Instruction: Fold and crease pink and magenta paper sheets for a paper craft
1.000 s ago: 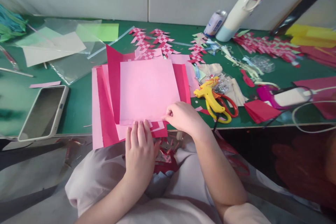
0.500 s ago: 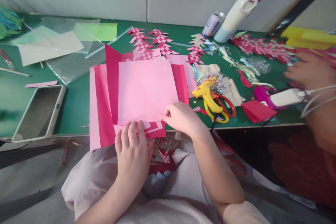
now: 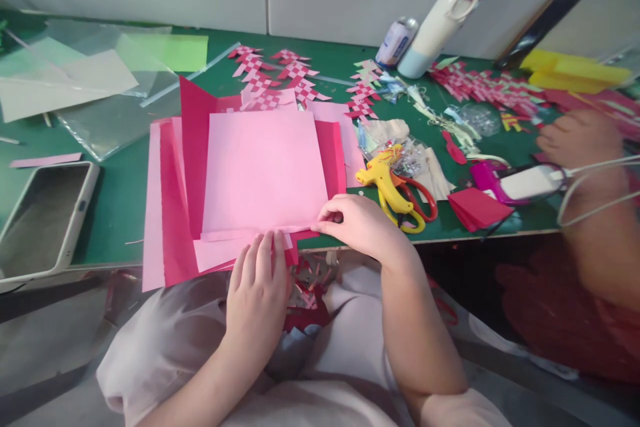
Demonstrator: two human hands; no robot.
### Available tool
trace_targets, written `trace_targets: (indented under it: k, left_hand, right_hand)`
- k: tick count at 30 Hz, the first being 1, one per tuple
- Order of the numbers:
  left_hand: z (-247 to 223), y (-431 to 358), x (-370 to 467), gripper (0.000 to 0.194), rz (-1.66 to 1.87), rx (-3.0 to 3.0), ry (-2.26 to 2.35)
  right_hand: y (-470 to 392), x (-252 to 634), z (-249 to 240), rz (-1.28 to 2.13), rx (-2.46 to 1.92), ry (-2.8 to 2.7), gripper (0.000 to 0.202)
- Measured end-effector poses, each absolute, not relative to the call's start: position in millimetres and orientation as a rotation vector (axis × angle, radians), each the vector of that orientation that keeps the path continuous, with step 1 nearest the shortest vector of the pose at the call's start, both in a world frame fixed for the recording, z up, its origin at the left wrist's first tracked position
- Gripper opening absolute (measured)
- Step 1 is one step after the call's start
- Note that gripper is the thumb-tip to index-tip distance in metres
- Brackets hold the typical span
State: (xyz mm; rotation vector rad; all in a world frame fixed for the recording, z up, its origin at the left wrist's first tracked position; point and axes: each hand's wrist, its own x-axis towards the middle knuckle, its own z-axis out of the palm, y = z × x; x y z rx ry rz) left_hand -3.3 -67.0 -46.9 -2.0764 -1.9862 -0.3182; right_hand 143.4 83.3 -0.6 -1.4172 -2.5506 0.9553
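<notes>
A light pink paper sheet (image 3: 265, 167) lies on top of a stack, its near edge turned up in a narrow folded strip. At the near right corner, my right hand (image 3: 360, 223) is closed, thumb and index finger pinching the end of that strip. My left hand (image 3: 257, 280) rests with fingers stretched out, tips at the middle of the folded edge. Beneath lie dark pink paper (image 3: 175, 213) and more light pink sheets, some overhanging the table edge. Yellow-handled scissors (image 3: 393, 187) with another red-orange handle lie to the right of the stack.
Woven pink paper pieces (image 3: 255, 77) lie behind the stack. A phone (image 3: 45, 220) and plastic sleeves (image 3: 105, 120) are at left. A bottle (image 3: 445, 20) and a can (image 3: 397, 42) stand at the back. Another person's hand (image 3: 583, 137) is at right, near a white cable.
The near edge of the light pink sheet now shows a clearer folded strip. My left hand has shifted right along it. The view has turned slightly right.
</notes>
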Motion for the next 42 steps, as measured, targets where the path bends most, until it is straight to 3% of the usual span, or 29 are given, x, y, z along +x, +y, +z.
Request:
trace_targets:
  k: [16,33,42]
  left_hand:
    - [-51.5,-67.1,2.4,0.064,-0.224,-2.002,-2.035]
    - [-44.3,-64.7,4.7,0.049,-0.081,-1.971,-2.015]
    - [-49.7,-67.1,0.2,0.052,-0.279,-1.999,-2.017]
  right_hand:
    - [80.6,136.9,-6.1,0.744,-1.393,-2.648,0.019]
    - [82.0,132.6,-1.9,0.750,-1.471,-2.678,0.019]
    - [77.3,133.1,2.9,0.673,-1.381,-2.709,0.017]
